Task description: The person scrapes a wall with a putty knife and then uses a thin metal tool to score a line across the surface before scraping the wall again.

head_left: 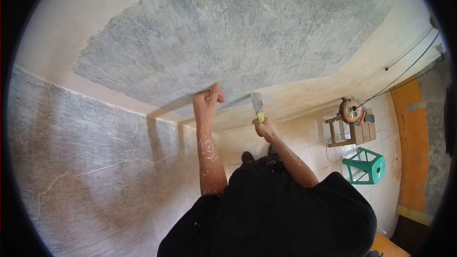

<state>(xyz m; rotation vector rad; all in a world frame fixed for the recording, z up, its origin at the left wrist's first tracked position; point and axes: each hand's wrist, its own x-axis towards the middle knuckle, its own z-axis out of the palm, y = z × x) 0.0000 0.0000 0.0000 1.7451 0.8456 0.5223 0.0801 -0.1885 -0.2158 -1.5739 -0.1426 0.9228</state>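
My right hand [265, 129] is wrapped round the yellow-green handle of a paint scraper [257, 103]. Its flat metal blade points up at the wall and overlaps the lower edge of a bare grey patch [238, 33], where the pale paint [304, 88] begins. To the left, my left hand [208, 100] is raised close to the same wall, its fingers partly bent and apart, with nothing in them. White flakes dot both forearms.
A second grey wall [95, 162] with a pale crack line meets this one at a corner on the left. On the right, a cable reel [351, 111] sits on a wooden stool [364, 133], beside a green plastic stool [371, 166]. Cables hang above the tiled floor [304, 154].
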